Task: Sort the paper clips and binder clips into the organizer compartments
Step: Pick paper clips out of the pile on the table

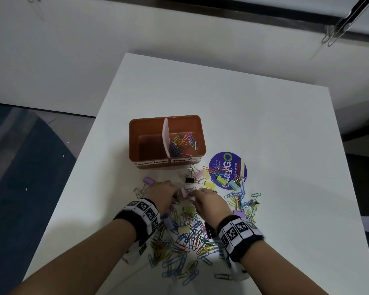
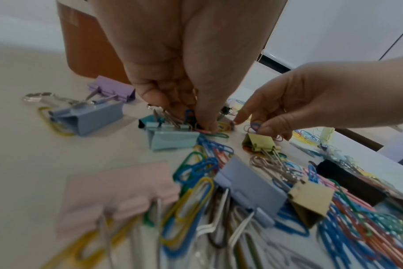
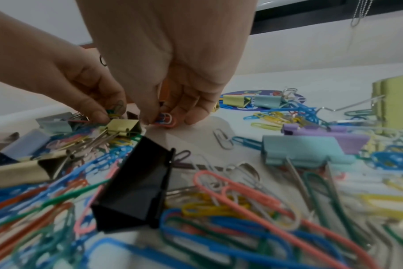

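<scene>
Your left hand (image 2: 173,102) and right hand (image 3: 173,102) each pinch a few paper clips (image 3: 165,119) from the pile. Clips interlock, so lifting may snag neighbours or drop strays outside the organizer (image 1: 149,126).

organizer (image 1: 149,143) labels "Paper Clamps", "Paper Clips", round sticker (image 1: 227,170) partly legible

This looks like an office or study corner. A plain white surface (image 1: 232,116) carries scattered stationery: coloured paper clips (image 1: 179,248), pastel binder clips (image 1: 209,185) and an orange desk organizer (image 1: 149,128) with handwritten labels. Behind it run a white wall and a window blind's bead chain (image 1: 337,33); blue carpet (image 1: 19,167) lies at the left.
</scene>
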{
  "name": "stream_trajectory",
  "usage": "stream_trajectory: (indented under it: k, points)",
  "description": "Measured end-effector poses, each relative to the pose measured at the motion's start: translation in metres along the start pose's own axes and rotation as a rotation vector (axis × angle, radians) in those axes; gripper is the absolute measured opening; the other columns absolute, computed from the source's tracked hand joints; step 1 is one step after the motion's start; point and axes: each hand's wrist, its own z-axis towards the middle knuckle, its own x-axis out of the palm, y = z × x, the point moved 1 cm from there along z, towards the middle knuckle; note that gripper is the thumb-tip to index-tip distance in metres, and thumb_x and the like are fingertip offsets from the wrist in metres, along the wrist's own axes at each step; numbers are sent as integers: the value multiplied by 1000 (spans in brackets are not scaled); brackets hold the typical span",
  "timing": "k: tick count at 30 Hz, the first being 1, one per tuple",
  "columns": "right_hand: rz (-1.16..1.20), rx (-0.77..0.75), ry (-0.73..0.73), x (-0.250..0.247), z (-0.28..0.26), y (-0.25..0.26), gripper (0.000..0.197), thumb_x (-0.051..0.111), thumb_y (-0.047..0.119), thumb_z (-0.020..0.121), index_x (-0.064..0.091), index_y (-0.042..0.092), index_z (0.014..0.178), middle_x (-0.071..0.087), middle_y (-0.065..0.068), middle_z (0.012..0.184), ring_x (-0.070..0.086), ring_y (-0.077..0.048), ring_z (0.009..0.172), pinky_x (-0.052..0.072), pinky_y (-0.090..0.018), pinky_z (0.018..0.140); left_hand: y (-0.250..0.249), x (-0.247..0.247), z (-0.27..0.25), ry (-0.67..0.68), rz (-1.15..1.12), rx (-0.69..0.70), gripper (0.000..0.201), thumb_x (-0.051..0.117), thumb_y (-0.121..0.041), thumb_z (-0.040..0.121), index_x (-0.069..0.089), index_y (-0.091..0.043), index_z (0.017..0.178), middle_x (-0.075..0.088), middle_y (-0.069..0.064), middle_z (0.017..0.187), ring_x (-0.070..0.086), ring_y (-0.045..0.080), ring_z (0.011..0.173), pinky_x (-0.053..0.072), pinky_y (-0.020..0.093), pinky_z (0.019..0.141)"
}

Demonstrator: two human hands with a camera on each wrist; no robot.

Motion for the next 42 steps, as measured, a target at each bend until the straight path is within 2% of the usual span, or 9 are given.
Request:
stream_trajectory:
  k: [5, 9, 14, 19, 23, 28, 35, 39, 42]
  points:
    - [1, -75, -35, 2, 4, 3, 42, 48, 16, 94, 50, 30, 133, 56, -10, 99, 55, -31, 95, 47, -34, 76, -1, -1, -3, -21, -28, 17, 34, 52, -22, 90, 50, -10, 122, 51, 13, 117, 54, 32, 108, 44, 41, 84]
    - [-56, -101, -46, 2, 9, 2, 53, 53, 5, 87, 51, 33, 132, 50, -7, 89, 55, -29, 83, 35, -26, 64, 7, -4, -4, -38, -233, 8, 22, 57, -15, 85, 58, -7, 105, 62, 15, 109, 56, 30, 103, 45, 40, 88]
    - [-114, -82, -59, 6, 13, -1, 59, 59, 0, 78, 54, 35, 126, 48, -5, 82, 55, -28, 72, 38, -27, 57, 9, -9, -10, -112, -396, 44, 11, 60, -9, 81, 61, -7, 92, 67, 11, 96, 60, 27, 94, 46, 34, 82]
    - [-79, -55, -53, 1, 12, 3, 52, 53, 6, 84, 51, 35, 126, 51, -7, 89, 56, -30, 77, 51, -36, 63, 3, -10, -16, -150, -407, 79, 42, 61, -11, 83, 56, -22, 123, 69, 4, 108, 62, 21, 101, 46, 27, 86]
    - [-98, -46, -14, 0, 16, 6, 56, 50, 7, 84, 44, 41, 128, 51, -7, 90, 57, -31, 79, 52, -37, 64, 3, -3, -15, -69, -272, 85, 52, 58, -19, 86, 45, -30, 136, 65, 7, 119, 58, 26, 110, 46, 34, 93]
    - [-123, -1, 13, -7, 18, 4, 46, 47, 10, 89, 46, 31, 129, 54, -9, 110, 58, -34, 96, 53, -39, 76, 3, -2, -14, -53, -199, 51, 58, 55, -22, 87, 36, -34, 141, 63, 10, 122, 56, 27, 113, 45, 37, 96]
    - [-104, -8, -29, -9, 6, -8, 34, 51, 4, 85, 53, 23, 114, 55, -5, 104, 59, -30, 82, 51, -34, 65, 7, 1, -14, -44, -262, 18, 65, 59, -22, 86, 31, -33, 143, 65, 8, 117, 59, 26, 109, 47, 38, 94]
    - [-119, -38, -32, -5, 3, -8, 42, 52, 6, 86, 52, 28, 123, 53, -5, 96, 57, -28, 78, 50, -35, 61, 5, 4, -15, -73, -264, 14, 68, 59, -21, 85, 28, -36, 143, 67, 6, 110, 61, 25, 103, 48, 34, 90]
    - [-105, -55, -34, 0, 8, -9, 49, 53, 7, 85, 51, 32, 127, 51, -6, 90, 56, -28, 76, 51, -36, 62, -1, 3, -17, -98, -273, 37, 56, 58, -21, 87, 39, -34, 138, 66, 4, 116, 59, 23, 108, 44, 30, 91]
